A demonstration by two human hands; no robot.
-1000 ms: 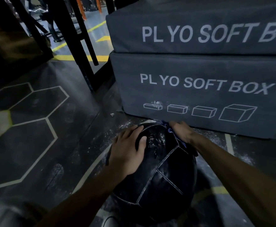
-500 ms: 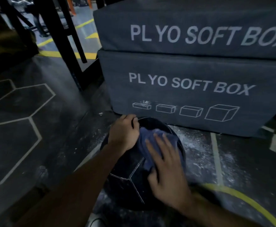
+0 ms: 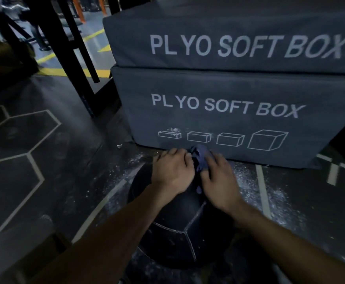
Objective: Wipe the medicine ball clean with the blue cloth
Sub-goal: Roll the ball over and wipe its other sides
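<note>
Blue cloth (image 3: 200, 158) now bunched btwn hands

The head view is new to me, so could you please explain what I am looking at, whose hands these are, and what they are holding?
The picture comes from a wide-angle camera worn on a person's head, looking forward and down, so the two bare arms reaching in from the bottom are the wearer's own. There is no robot here. A black medicine ball sits on a dark gym floor marked with pale hexagon lines and dusted with white powder. The left hand rests on the far top of the ball. The right hand is next to it and has the bunched blue cloth against the ball. Just behind stand two stacked grey pads, each printed PLYO SOFT BOX. Black metal rack legs rise at the upper left.
</note>
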